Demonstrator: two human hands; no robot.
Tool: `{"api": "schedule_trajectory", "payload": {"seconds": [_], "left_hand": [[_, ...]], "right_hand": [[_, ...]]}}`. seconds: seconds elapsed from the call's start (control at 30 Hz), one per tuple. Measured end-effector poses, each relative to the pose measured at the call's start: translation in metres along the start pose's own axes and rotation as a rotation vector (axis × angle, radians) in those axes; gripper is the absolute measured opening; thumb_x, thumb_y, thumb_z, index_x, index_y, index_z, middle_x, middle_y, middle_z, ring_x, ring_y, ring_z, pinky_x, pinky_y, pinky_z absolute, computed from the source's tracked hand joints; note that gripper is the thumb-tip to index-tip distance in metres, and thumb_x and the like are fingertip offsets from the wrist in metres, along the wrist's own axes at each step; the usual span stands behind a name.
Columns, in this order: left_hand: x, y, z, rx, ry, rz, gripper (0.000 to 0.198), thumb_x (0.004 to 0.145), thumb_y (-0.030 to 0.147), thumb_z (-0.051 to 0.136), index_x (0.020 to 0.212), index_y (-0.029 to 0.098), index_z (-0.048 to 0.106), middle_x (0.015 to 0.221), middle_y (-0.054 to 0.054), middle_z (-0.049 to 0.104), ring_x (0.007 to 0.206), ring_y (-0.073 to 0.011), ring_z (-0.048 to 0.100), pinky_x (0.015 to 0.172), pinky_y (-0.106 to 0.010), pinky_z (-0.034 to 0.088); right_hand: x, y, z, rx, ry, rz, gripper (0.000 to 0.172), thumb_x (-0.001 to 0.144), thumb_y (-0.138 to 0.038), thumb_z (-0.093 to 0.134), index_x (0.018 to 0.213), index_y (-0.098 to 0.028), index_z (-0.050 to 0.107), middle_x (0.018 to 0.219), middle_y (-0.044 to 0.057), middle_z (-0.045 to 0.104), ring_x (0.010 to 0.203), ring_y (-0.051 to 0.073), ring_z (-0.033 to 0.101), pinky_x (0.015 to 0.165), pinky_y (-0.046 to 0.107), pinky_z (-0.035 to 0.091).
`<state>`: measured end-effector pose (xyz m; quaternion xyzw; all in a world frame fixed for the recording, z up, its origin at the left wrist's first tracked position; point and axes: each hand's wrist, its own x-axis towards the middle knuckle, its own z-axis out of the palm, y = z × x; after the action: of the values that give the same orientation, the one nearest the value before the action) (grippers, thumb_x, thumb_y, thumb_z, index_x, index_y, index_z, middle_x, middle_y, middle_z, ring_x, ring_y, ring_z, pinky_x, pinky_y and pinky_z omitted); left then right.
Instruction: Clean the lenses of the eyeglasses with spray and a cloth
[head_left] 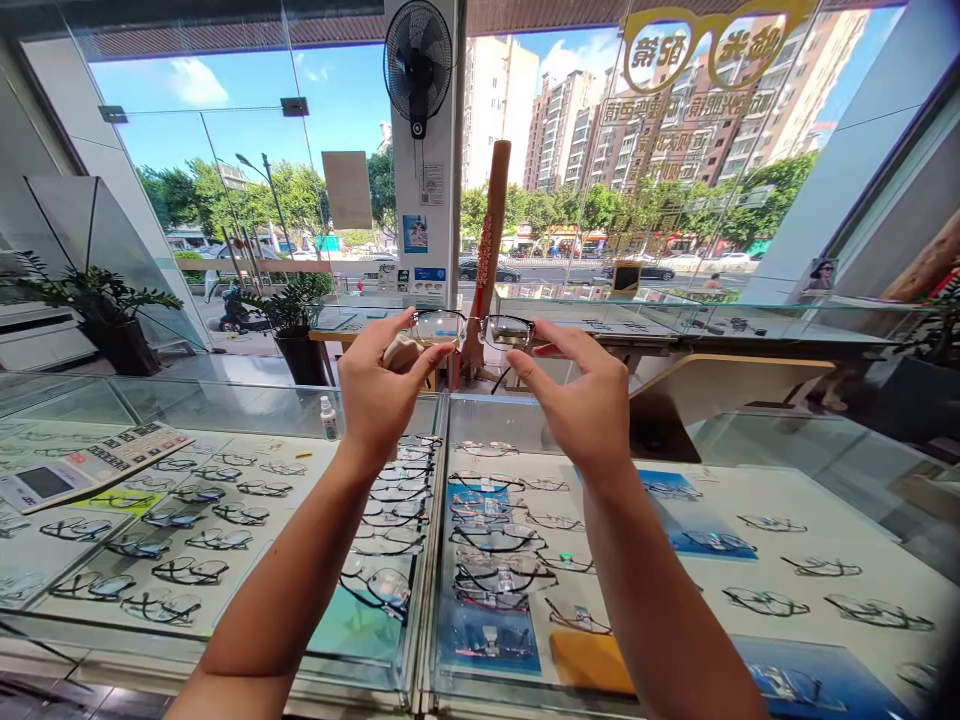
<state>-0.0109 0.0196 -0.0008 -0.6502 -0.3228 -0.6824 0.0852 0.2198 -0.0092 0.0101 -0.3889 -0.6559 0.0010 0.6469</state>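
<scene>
Both hands hold up a pair of eyeglasses (510, 332) with dark upper rims and clear lenses, level above the far edge of the glass counter. My left hand (382, 385) grips the left side of the frame between thumb and fingers. A crumpled pale cloth (400, 352) is tucked in the same hand. My right hand (581, 395) pinches the right side, its thumb below the lens. One dark temple arm hangs down beside the right thumb. The fingers partly hide the ends of the frame.
Beneath my arms stands a glass display case (442, 480) with rows of spectacles. A calculator (94, 465) and a small white bottle (328, 418) rest on its top at left. Beyond are potted plants (289, 325), a wall fan (418, 65) and another display counter (600, 320).
</scene>
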Motion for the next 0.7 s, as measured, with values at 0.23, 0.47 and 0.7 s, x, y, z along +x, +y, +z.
{"api": "schedule_trajectory", "payload": {"seconds": [0.23, 0.47, 0.7], "left_hand": [[0.0011, 0.0022, 0.0011, 0.032, 0.051, 0.005, 0.049, 0.083, 0.049, 0.095, 0.125, 0.028, 0.082, 0.119, -0.009, 0.084, 0.111, -0.0259, 0.079, 0.101, -0.046, 0.063], [0.0007, 0.0032, 0.0020, 0.019, 0.049, -0.039, 0.052, 0.080, 0.050, 0.096, 0.124, 0.025, 0.083, 0.117, -0.009, 0.085, 0.107, -0.0249, 0.079, 0.103, -0.044, 0.062], [-0.0003, 0.0036, 0.0029, 0.013, 0.053, -0.045, 0.053, 0.080, 0.049, 0.096, 0.125, 0.024, 0.083, 0.117, -0.009, 0.085, 0.105, -0.0237, 0.079, 0.103, -0.042, 0.062]], "right_hand": [[0.0005, -0.0009, -0.0006, -0.008, -0.002, 0.010, 0.043, 0.091, -0.040, 0.084, 0.130, -0.021, 0.081, 0.124, 0.013, 0.084, 0.101, 0.028, 0.079, 0.098, 0.052, 0.061], [-0.0004, -0.0005, -0.0002, -0.027, 0.013, -0.002, 0.042, 0.091, -0.037, 0.084, 0.130, -0.021, 0.081, 0.124, 0.012, 0.084, 0.097, 0.027, 0.079, 0.096, 0.050, 0.063], [-0.0004, 0.0007, 0.0006, -0.029, 0.021, -0.021, 0.042, 0.090, -0.035, 0.084, 0.130, -0.020, 0.081, 0.124, 0.013, 0.084, 0.093, 0.026, 0.080, 0.095, 0.050, 0.064]]}}
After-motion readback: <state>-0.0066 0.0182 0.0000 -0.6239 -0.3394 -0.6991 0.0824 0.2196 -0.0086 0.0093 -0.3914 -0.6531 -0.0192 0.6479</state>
